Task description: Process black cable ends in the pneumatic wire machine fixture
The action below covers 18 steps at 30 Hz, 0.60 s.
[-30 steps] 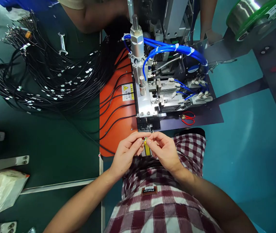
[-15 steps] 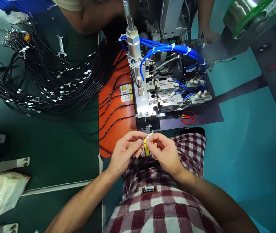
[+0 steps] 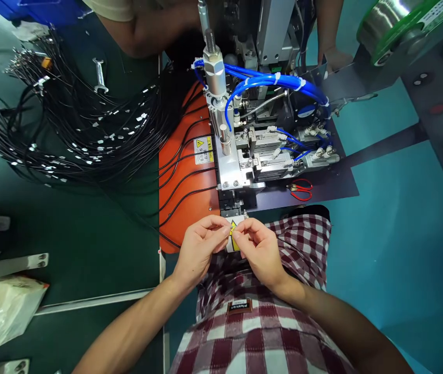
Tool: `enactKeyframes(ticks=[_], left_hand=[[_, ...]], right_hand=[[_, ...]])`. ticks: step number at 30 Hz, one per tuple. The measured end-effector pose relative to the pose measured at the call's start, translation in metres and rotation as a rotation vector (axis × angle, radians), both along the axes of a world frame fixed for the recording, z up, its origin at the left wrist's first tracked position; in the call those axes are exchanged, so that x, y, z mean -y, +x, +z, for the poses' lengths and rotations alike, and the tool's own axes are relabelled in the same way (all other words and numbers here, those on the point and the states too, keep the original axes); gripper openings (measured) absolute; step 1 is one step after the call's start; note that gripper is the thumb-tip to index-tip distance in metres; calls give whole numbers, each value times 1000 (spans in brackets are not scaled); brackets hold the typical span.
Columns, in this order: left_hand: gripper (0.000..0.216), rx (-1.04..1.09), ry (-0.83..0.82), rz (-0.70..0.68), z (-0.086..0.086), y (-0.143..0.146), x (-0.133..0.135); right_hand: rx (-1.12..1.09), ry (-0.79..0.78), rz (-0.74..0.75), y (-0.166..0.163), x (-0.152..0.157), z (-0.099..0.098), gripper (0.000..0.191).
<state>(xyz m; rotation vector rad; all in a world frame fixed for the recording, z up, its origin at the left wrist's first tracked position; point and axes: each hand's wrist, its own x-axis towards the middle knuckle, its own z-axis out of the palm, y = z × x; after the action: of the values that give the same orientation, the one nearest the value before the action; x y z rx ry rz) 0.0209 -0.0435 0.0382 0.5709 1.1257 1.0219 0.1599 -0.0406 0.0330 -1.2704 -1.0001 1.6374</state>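
Fingertips of my left hand [image 3: 201,246] and my right hand [image 3: 258,248] meet in a pinch in front of a yellow-and-white warning label [image 3: 235,244] at the machine's near edge. A black cable [image 3: 170,240] runs across the orange plate [image 3: 182,200] and disappears behind my left hand, which appears to grip its end. Thin wire ends show faintly between the fingertips, too small to make out fully. Just beyond my hands stands the machine [image 3: 225,166], with metal cylinders and blue air tubes [image 3: 278,78].
Many black cables [image 3: 100,140] with white tips lie bundled on the green table [image 3: 100,228] at left, beside a wrench [image 3: 99,75]. Red-handled snips [image 3: 301,190] lie right of the machine. A solder wire spool [image 3: 387,28] is at upper right. Across from me, another person's arm [image 3: 159,26] shows.
My fingertips have drawn closer together, and the right hand has shifted slightly left and down. More of the warning label shows above the fingertips. Both hands remain pinched.
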Motion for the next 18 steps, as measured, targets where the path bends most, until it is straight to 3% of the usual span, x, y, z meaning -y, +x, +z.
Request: enactKeyframes(ticks=[7,14,18], left_hand=[[17,-18,3,-36,0,-1,0],[14,-56,39,-59,0,-1,1],[13,-33,41,-61,1,-1,1]], right_hand=[[92,116,45,19,-16,6,9],[159,217,114,15,-18,6,10],[281,417,96,15,-15,2,6]])
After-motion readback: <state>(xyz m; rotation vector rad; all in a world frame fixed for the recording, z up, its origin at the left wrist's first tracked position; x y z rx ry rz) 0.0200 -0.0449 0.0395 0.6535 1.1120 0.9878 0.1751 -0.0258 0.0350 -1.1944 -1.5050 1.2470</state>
